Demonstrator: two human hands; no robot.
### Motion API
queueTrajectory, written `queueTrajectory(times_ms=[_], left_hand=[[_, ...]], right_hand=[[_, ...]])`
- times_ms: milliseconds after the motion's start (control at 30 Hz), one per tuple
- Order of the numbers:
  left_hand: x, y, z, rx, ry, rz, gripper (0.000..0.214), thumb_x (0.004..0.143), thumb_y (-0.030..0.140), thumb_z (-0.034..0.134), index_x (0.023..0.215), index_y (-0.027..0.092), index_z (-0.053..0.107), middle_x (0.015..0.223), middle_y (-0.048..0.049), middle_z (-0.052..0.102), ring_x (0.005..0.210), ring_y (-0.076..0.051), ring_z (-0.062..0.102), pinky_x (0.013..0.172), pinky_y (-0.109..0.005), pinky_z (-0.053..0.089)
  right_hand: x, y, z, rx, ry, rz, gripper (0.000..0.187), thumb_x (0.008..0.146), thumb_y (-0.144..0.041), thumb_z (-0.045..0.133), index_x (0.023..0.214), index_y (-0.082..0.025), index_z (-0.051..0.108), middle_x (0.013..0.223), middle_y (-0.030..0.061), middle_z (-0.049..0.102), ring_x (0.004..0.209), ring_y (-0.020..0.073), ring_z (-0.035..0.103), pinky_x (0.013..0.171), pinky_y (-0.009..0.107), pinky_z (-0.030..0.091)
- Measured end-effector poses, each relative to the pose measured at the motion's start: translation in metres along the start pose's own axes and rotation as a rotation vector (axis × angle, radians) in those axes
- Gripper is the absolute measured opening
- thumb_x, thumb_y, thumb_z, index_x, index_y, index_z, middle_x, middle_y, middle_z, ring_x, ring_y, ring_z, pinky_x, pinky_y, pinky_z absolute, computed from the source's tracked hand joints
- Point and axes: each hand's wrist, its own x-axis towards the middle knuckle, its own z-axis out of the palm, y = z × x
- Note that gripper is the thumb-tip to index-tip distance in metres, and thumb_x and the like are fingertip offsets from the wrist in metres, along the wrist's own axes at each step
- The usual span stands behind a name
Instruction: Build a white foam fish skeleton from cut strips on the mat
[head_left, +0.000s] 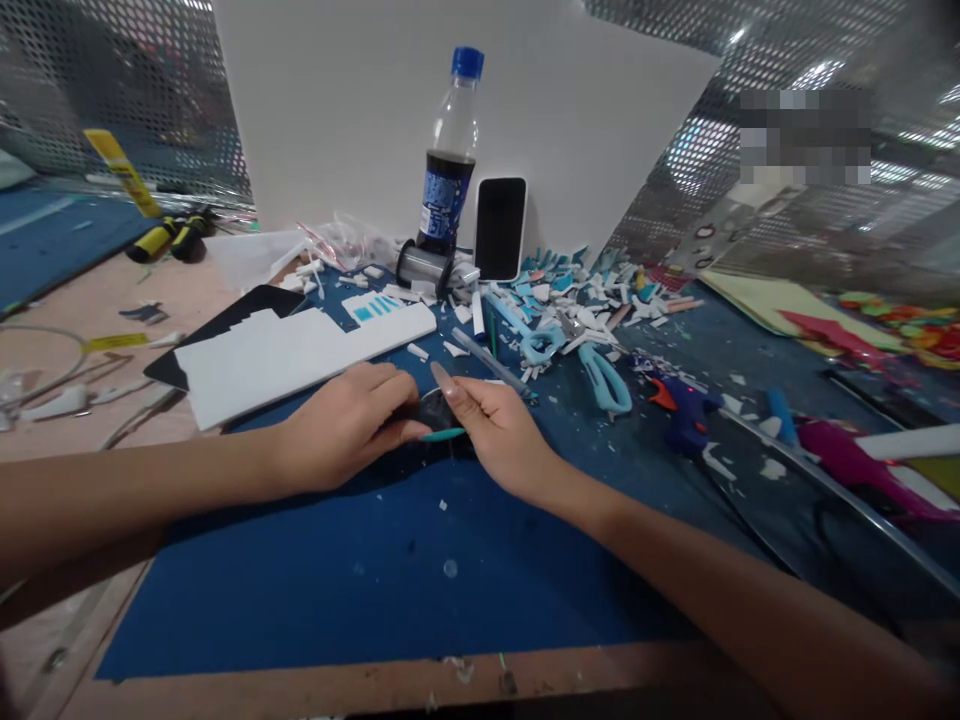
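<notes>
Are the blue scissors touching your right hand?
Apart. The head view shows bare blue mat between the scissors and the right hand.

The left hand (341, 425) and the right hand (499, 430) are seen bare, with the forearms uncovered as far as the picture's edges. Long, pale, pointed nails (441, 378) are worn on the right hand.

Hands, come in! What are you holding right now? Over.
Left hand and right hand both grip small black piece. Teal strip at its near edge. Scissors and scraps beyond, clear of hands.
</notes>
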Motion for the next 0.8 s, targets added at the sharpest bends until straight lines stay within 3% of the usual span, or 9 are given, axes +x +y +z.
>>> queueTrajectory(times_ms=[133, 300, 533, 700, 800], left_hand=[[-0.0006, 0.0010, 0.0012, -0.145, -0.018, -0.023, 0.038, 0.098, 0.040, 0.032, 0.068, 0.018, 0.039, 0.059, 0.0019, 0.046, 0.050, -0.010, 0.041, 0.047, -0.020, 0.034], [-0.0020, -0.0011, 0.0027, -0.265, -0.050, -0.063, 0.040, 0.097, 0.044, 0.032, 0.070, 0.017, 0.045, 0.060, 0.0013, 0.050, 0.051, -0.009, 0.045, 0.047, -0.019, 0.035], [0.0017, -0.0006, -0.0023, -0.418, -0.129, -0.153, 0.045, 0.095, 0.044, 0.038, 0.059, 0.017, 0.038, 0.051, 0.0061, 0.038, 0.044, -0.005, 0.033, 0.042, -0.017, 0.026], [0.0035, -0.0020, -0.0051, -0.597, -0.293, -0.299, 0.030, 0.092, 0.037, 0.045, 0.076, 0.014, 0.057, 0.056, 0.0040, 0.050, 0.048, -0.007, 0.044, 0.046, -0.017, 0.032], [0.0038, -0.0028, -0.0054, -0.645, -0.320, -0.285, 0.028, 0.091, 0.034, 0.048, 0.077, 0.014, 0.060, 0.057, 0.0029, 0.054, 0.048, -0.007, 0.046, 0.045, -0.016, 0.032]], right_hand=[[-0.0020, -0.0041, 0.0017, 0.081, -0.017, 0.031, 0.048, 0.093, -0.055, 0.037, 0.060, -0.020, 0.033, 0.055, -0.0060, 0.027, 0.050, 0.0076, 0.028, 0.047, 0.024, 0.024], [-0.0014, -0.0067, -0.0023, 0.119, -0.033, 0.013, 0.037, 0.092, -0.050, 0.046, 0.070, -0.019, 0.047, 0.060, -0.0057, 0.038, 0.050, 0.0068, 0.035, 0.047, 0.022, 0.028], [-0.0006, -0.0100, -0.0040, -0.053, 0.037, -0.052, 0.037, 0.095, -0.040, 0.043, 0.066, -0.018, 0.048, 0.056, -0.0057, 0.034, 0.050, 0.0075, 0.033, 0.048, 0.024, 0.028], [-0.0004, -0.0106, -0.0053, 0.057, -0.054, -0.029, 0.029, 0.088, -0.045, 0.055, 0.079, -0.018, 0.055, 0.066, -0.0041, 0.050, 0.050, 0.0065, 0.042, 0.044, 0.020, 0.034], [-0.0003, -0.0107, -0.0066, 0.024, -0.056, -0.058, 0.027, 0.083, -0.043, 0.063, 0.079, -0.018, 0.057, 0.070, -0.0021, 0.055, 0.056, 0.0083, 0.050, 0.048, 0.020, 0.041]])
